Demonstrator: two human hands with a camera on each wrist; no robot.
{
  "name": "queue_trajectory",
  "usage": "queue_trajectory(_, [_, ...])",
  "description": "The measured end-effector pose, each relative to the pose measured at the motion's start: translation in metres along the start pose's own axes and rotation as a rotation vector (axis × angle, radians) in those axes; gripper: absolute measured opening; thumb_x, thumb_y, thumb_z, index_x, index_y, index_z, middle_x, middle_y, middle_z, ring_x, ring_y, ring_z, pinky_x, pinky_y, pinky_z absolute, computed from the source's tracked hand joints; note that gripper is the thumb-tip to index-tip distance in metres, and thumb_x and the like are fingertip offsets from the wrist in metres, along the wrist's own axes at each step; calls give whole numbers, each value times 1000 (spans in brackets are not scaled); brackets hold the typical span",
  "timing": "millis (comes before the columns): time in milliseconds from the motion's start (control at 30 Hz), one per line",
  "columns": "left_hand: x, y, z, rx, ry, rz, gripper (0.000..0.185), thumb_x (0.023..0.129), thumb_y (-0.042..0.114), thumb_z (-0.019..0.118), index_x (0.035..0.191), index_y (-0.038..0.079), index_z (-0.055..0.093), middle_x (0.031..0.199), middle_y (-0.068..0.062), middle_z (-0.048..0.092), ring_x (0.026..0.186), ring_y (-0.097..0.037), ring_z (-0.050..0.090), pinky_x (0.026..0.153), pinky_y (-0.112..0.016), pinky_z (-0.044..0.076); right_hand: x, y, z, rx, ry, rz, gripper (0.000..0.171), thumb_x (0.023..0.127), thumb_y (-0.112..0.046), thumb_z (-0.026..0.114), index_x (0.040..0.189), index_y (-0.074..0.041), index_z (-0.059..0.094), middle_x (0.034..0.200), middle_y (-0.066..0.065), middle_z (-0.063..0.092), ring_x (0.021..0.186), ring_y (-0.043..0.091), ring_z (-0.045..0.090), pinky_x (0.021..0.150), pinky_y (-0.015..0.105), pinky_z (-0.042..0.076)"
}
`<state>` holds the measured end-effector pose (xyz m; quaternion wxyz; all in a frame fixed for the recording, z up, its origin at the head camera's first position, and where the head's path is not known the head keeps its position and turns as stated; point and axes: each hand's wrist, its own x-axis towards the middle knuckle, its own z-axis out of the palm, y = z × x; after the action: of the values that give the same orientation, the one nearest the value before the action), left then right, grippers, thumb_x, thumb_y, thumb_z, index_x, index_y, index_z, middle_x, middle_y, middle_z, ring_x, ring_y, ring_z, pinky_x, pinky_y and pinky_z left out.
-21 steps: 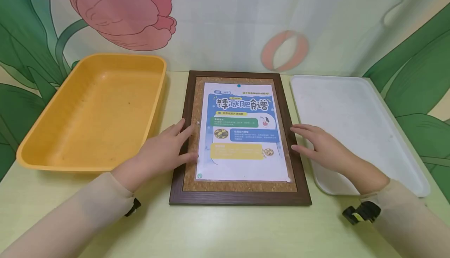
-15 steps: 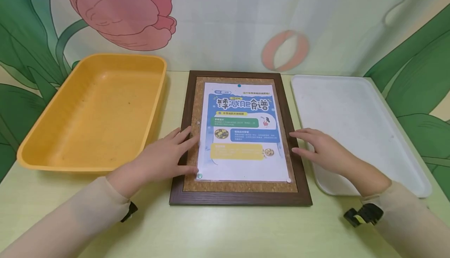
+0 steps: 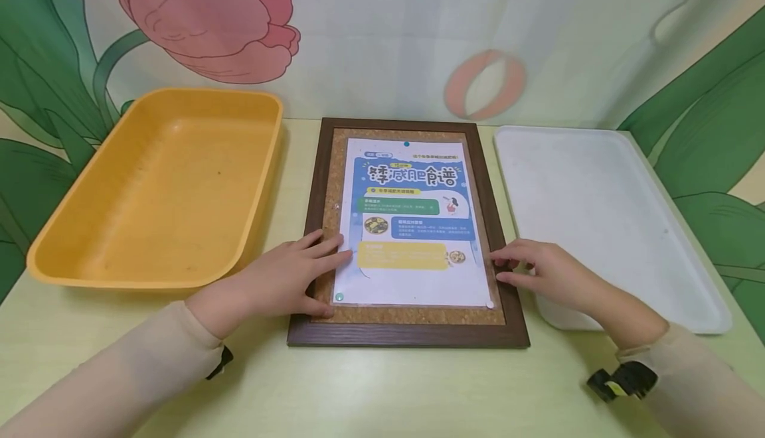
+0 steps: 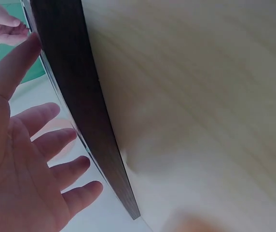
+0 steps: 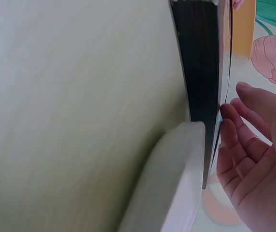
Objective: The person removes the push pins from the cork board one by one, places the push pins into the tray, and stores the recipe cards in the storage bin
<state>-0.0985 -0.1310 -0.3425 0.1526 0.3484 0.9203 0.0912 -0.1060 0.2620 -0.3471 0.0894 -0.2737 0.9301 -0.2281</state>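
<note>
A brown-framed cork board (image 3: 412, 336) lies flat, with a printed poster (image 3: 412, 225) on it. Push pins are at the poster's edge: teal (image 3: 406, 144) at the top, green (image 3: 339, 296) at bottom left, white (image 3: 490, 304) at bottom right. My left hand (image 3: 277, 279) reaches over the board's left side, fingers spread, fingertips at the poster's left edge and thumb by the green pin. My right hand (image 3: 552, 272) is over the frame's right side, fingers loosely bent. In the right wrist view its thumb is apart from the fingers, with nothing seen held between.
A yellow plastic tub (image 3: 161, 186) stands left of the board. To the right lies a white tray (image 3: 597, 219), close to the frame, its near edge partly under my right forearm. Behind the table (image 3: 382, 391) hangs a flower-printed curtain (image 3: 370, 40).
Both hands have slid along the board's sides toward me. The left fingers also reach a little further over the poster; the right fingers have bent more. The board stays in place.
</note>
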Motion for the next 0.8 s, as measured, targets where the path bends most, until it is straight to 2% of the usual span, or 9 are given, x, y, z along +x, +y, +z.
queue_trajectory(200, [0,1,0,-1,-16,16,77,79,49,69,142,14,42,150,-10,29,136,-41,21,104,-54,27,-3,1,6,49,-16,-12,27,80,-8,73,107,-7,70,95,-3,65,78,8,55,65,25,48])
queue_trajectory(367, [-1,0,1,-23,-32,15,74,80,49,68,141,15,43,150,-7,29,137,-41,18,105,-53,25,-1,0,10,72,-19,-67,25,80,-8,73,104,-8,71,96,-4,65,81,9,55,68,26,49])
queue_trajectory(600, [-2,-2,1,-52,-58,14,77,77,51,69,141,16,44,151,-4,27,138,-38,15,104,-54,25,7,-8,15,115,-48,-94,24,82,-12,72,105,-9,71,99,-4,64,85,10,56,74,27,49])
queue_trajectory(800, [-2,-6,3,-68,-71,16,79,76,52,69,142,17,41,152,-4,25,139,-37,12,104,-53,27,21,-19,19,188,-75,-88,24,83,-13,71,107,-10,70,102,-1,66,87,11,57,72,26,49])
